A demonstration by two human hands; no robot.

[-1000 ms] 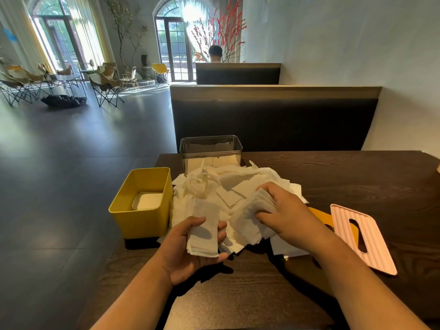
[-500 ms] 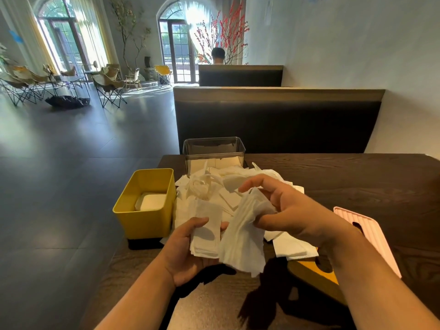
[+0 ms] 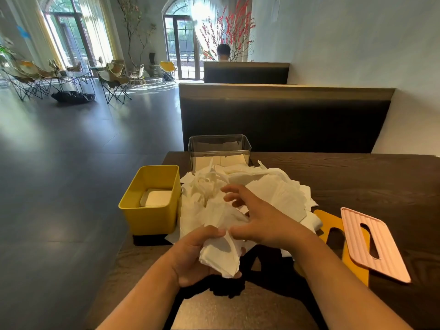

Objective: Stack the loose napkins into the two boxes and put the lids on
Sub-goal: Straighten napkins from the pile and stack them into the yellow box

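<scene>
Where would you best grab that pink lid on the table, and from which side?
Probably by its near long edge. The pink lid lies flat but rests partly on the yellow lid, so that edge is raised off the table. Come from the right, where it is clear of the napkin pile, thumb on top, fingers underneath.

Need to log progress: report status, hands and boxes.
Left hand gripping napkin bundle; right hand open over pile. Yellow box, clear box part filled. Lids off, nothing blocking.
</scene>
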